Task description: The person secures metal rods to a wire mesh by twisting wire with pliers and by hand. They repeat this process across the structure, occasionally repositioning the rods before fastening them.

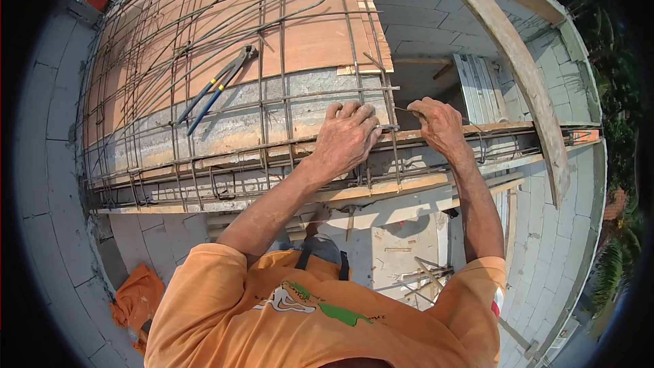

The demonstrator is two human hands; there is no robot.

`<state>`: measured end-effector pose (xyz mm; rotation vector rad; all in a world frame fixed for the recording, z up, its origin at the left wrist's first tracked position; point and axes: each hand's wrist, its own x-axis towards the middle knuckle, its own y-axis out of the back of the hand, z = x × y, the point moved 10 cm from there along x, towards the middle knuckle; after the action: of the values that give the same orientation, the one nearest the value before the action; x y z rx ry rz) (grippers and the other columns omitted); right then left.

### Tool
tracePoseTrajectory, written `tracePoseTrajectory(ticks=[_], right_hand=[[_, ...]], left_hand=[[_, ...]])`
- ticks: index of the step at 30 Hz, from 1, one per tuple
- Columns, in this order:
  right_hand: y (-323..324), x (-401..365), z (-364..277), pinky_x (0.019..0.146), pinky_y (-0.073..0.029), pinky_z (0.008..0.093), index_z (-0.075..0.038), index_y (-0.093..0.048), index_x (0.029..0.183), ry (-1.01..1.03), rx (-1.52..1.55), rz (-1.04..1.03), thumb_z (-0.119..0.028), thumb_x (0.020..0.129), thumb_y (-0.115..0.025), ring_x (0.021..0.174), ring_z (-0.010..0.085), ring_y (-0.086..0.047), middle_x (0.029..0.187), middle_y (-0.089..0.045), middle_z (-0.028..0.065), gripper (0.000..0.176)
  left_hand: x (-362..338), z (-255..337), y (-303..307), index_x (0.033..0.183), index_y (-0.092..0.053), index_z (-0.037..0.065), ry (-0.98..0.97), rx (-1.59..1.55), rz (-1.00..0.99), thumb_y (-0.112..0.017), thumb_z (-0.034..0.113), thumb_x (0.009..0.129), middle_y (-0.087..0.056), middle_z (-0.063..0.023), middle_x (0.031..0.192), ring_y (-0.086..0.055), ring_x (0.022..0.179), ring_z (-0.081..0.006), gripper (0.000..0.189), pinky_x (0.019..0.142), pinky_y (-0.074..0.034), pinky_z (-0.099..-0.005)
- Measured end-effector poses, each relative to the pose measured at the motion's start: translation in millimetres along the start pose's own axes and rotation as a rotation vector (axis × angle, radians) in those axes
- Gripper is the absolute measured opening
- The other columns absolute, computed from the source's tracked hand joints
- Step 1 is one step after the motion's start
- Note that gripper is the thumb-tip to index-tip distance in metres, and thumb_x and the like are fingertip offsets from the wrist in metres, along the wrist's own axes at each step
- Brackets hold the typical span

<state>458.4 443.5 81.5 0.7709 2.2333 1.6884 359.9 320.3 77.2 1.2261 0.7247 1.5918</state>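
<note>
My left hand [346,133] is closed over the steel bars at the edge of the rebar grid [262,102], its fingers bent around a bar. To its right, my right hand [439,123] is pinched on the end of a thin wire [403,110] that runs left toward the bar crossing. Pincers [216,90] with blue and yellow handles lie on the grid, left of my hands, with their jaws toward the upper right. Whether my left fingers also hold the wire is hidden.
Plywood [306,41] lies under the bars. A curved wooden plank [521,54] slants down at the right, near metal sheets [480,88]. Block walls [51,157] stand on both sides. An orange cloth [138,300] lies lower left. Below the beam, wood pieces [426,279] lie on a lower floor.
</note>
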Motion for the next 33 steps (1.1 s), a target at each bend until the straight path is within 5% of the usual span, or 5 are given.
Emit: tracePoseTrajectory(ticks=[17,25,33], right_hand=[[-23.1,4.3,-5.3,0.069,-0.049,0.0407,-0.004,-0.069,0.099,0.025,0.349,-0.081,-0.001,0.087,-0.062,0.075,0.0281,-0.062,0.082,-0.064,0.0097,0.014],[-20.4,7.5,-13.3,0.072,-0.052,0.0435,-0.011,-0.069,0.099,0.210,0.058,-0.130,0.008,0.075,-0.055,0.082,0.0272,-0.063,0.080,-0.062,0.0061,0.034],[-17.0,5.5,-20.0,0.072,-0.053,0.0432,-0.010,-0.068,0.098,0.149,-0.031,-0.205,0.005,0.075,-0.059,0.081,0.0278,-0.064,0.081,-0.063,0.0066,0.029]], left_hand=[[4.3,-4.7,-2.0,0.121,-0.056,0.001,0.135,-0.133,-0.058,-0.066,0.024,0.091,-0.057,-0.0161,0.121,-0.051,0.113,-0.0310,0.039,0.097,-0.039,-0.0479],[9.3,-2.5,-10.6,0.118,-0.062,0.005,0.101,-0.114,-0.122,-0.067,0.025,0.091,-0.054,-0.0125,0.115,-0.050,0.109,-0.0296,0.034,0.095,-0.038,-0.0480],[10.1,-6.3,-10.9,0.111,-0.070,0.008,0.138,-0.150,-0.107,-0.069,0.021,0.088,-0.056,-0.0110,0.115,-0.050,0.110,-0.0276,0.026,0.094,-0.039,-0.0485]])
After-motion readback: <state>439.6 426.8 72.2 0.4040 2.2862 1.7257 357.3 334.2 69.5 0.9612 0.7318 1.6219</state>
